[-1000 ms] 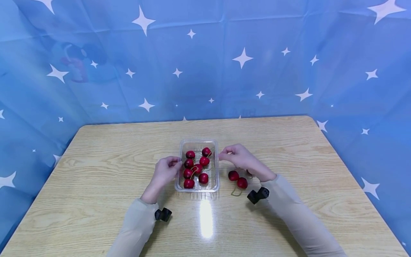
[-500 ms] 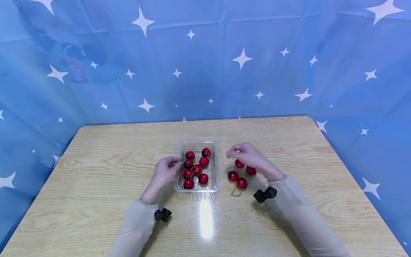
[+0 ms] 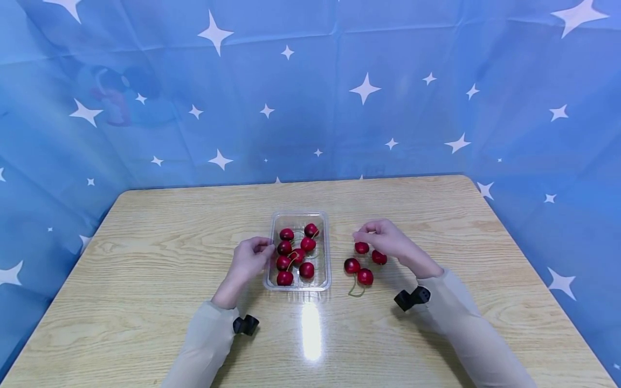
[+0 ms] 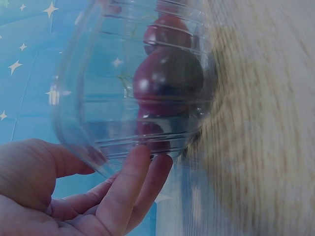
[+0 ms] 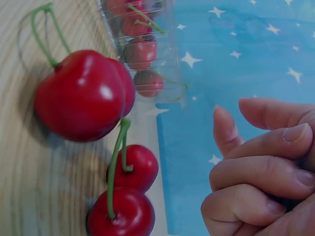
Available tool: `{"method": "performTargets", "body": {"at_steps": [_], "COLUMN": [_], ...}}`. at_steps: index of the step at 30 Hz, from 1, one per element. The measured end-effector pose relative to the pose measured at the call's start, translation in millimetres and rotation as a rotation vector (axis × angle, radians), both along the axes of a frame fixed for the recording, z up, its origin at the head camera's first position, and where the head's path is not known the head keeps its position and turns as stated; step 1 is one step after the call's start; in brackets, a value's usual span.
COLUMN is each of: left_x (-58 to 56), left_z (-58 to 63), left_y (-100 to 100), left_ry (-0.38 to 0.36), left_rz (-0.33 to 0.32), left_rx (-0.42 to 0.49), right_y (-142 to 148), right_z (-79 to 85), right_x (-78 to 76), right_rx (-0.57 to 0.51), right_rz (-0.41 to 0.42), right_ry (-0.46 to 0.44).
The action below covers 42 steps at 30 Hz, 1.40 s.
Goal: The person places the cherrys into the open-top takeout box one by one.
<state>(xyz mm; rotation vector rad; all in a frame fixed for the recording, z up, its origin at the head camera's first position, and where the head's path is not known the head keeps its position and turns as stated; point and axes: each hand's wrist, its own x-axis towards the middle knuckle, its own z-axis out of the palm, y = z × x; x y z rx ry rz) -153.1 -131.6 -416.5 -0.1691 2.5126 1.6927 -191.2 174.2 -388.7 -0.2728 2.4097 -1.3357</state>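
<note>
A clear plastic tray (image 3: 319, 283) holding several dark red cherries (image 3: 306, 270) stands mid-table in the head view. My left hand (image 3: 251, 260) holds the tray's left edge; in the left wrist view its fingertips (image 4: 140, 157) touch the outer wall and the thumb is at the rim. My right hand (image 3: 385, 238) hovers over the loose cherries right of the tray, its fingers loosely bent and nothing between them. Two nearer cherries (image 3: 365, 277) have joined green stems, and two farther ones (image 3: 379, 257) lie just below the hand. In the right wrist view, thumb and fingers stay apart from these cherries (image 5: 81, 96).
The wooden table (image 3: 184, 226) reaches back to a blue cloth backdrop (image 3: 310, 108) with white stars. A bright light reflection lies on the wood in front of the tray. Each wrist carries a small black camera (image 3: 412, 298).
My right hand has moved right, away from the tray's edge, and slightly down over the loose cherries, uncovering the two farther ones. The left hand and the tray have stayed in place.
</note>
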Motion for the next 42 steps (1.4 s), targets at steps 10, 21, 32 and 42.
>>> {"method": "performTargets", "body": {"at_steps": [10,21,32,42], "left_x": [0.1,-1.4,-2.1,-1.6], "left_z": [-1.0,-2.0,-1.5,-1.0], "left_y": [-1,-1,-1,-1], "left_ry": [0.005,-0.007,0.005,-0.004], "left_rz": [-0.003,-0.005,-0.008,-0.009], "left_rx": [-0.018,-0.005,-0.018,-0.016], "right_y": [12,25,34,37], "right_z": [-4.9,-12.9,-18.0,-24.1], "right_x": [5.1,10.2,17.6,21.0], "right_rx": [-0.001,-0.007,0.001,0.048], "right_rz": [0.008,0.015,0.057,0.111], "right_ry": [-0.022,-0.056,-0.083,-0.036]}}
